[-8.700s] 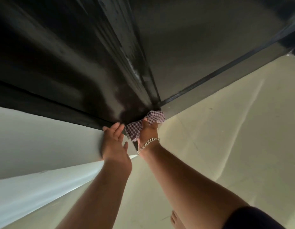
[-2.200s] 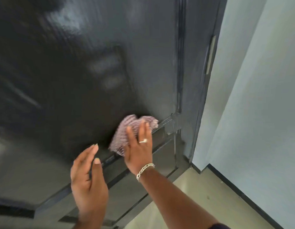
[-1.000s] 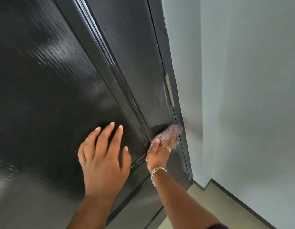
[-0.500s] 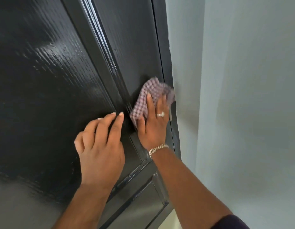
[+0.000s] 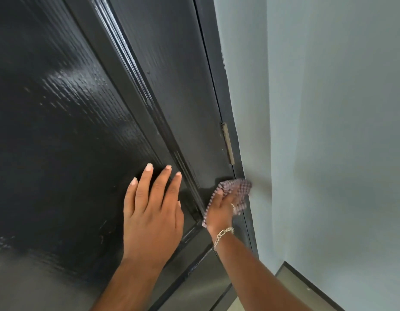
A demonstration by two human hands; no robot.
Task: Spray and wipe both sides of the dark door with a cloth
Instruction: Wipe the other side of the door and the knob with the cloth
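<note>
The dark door [image 5: 82, 131] fills the left side and the middle of your view. Its big flat panel is shiny, and light glints on it near the top left. Your left hand [image 5: 153, 212] lies flat on this panel, low down near the panel's right edge. Its fingers [image 5: 159, 187] are straight and a little spread, and they hold nothing.

Just to the right of that hand runs a raised strip [image 5: 149, 104] that goes up the door like a long ridge. It stands between your two hands.

Past the strip is the door's narrow side part, by its right edge. Your right hand [image 5: 221, 209] is there, pressing the checked cloth [image 5: 236, 189] against the door. The cloth is bunched under your fingers, and some of it sticks out above them and hangs down the left side of your hand. Your fingers curl over it, but you cannot tell just how they lie, for the cloth hides them. You wear a ring [image 5: 232, 205] and a chain bracelet [image 5: 222, 234] on this hand.

Above the cloth, a metal hinge [image 5: 228, 143] sits on the door's right edge. The cloth is below it and not touching it.

Right of the door is a pale wall [image 5: 329, 131]. A dark strip [image 5: 311, 286] runs along its bottom, in the lower right corner.
</note>
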